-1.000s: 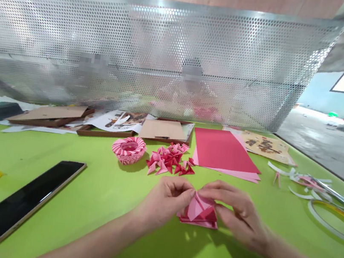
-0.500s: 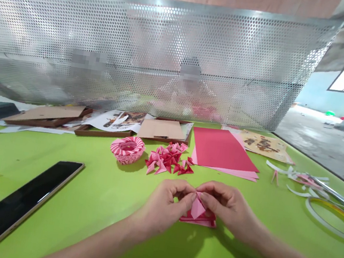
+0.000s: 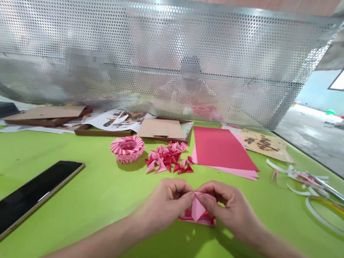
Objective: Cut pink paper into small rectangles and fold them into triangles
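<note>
Between my two hands is a small pink folded paper piece [image 3: 198, 209], its point facing down toward me. My left hand [image 3: 169, 202] pinches its left side with thumb and fingers. On the other side, my right hand [image 3: 227, 204] grips it with the thumb lying across its upper right. Beneath it, red and pink paper pieces [image 3: 199, 221] lie stacked on the green table, partly hidden by the hands. Farther back sit a heap of folded red and pink paper triangles [image 3: 169, 158] and a round pink-and-red paper basket [image 3: 127, 149].
Red and pink paper sheets [image 3: 225, 149] lie behind my right hand. To the right are scissors [image 3: 339, 195], paper strips and a roll of tape [image 3: 333, 218]. A phone [image 3: 21, 199] rests at left. Frames and a perforated metal screen [image 3: 156, 57] stand at the back.
Both hands keep their grip in nearly the same place. The pink paper piece now shows more of its face between the thumbs, with a slight shift of the fingers.
</note>
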`<state>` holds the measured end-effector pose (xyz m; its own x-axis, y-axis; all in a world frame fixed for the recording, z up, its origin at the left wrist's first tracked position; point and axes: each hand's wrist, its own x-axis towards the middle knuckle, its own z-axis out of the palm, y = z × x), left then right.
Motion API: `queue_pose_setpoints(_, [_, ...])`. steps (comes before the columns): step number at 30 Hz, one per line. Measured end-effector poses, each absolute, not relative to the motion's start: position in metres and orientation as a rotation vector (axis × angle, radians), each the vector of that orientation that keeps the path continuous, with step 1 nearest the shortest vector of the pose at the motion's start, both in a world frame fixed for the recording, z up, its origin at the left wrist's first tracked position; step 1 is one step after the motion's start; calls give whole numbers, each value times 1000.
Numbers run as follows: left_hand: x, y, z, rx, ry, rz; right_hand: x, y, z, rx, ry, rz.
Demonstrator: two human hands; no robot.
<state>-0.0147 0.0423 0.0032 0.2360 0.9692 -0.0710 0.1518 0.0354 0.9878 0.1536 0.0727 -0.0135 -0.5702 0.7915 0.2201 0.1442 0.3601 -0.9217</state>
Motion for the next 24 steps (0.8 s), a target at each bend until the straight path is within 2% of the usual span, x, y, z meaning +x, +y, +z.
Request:
queue_pose_setpoints(10, [-14,45,2,1343,1127,940,152,70,-11,-856,-1976,1175])
queue_pose_setpoints(18, [-14,44,1,1290,1140,999,155,75,-16,-879,-1862,1406])
queue_pose_setpoints(24, [-11,43,2,1324,1171,977,152,75,-17,-916,-1885,1321])
